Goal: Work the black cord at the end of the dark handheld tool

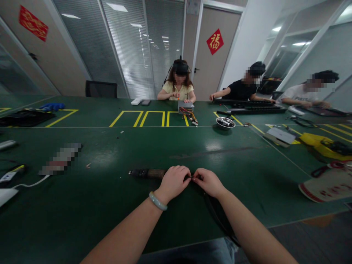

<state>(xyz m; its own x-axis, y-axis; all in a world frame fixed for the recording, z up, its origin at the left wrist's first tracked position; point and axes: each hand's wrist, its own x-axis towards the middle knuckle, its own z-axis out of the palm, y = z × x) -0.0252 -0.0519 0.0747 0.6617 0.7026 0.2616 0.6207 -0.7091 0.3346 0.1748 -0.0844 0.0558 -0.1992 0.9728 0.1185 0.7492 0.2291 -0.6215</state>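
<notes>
A long, dark cylindrical object (154, 173), brown along its body with a black ringed section and a small pale tip at its left end, lies across the green table. My left hand (177, 179) rests over its right part, thumb and fingers pinched. Close beside it, my right hand (207, 181) is also pinched, its fingertips almost meeting the left ones. Whatever sits between the fingertips is too small and dark to make out. From under my right hand a black cord or strap (217, 214) runs down over the table's near edge.
Across the green table (123, 220) several people work; one handles a metal box with coloured wires (186, 107). A metal bowl (225, 123) with small parts stands right of centre. A cream bag (327, 183) sits at right, a phone-like slab with a white cable (35, 184) at left.
</notes>
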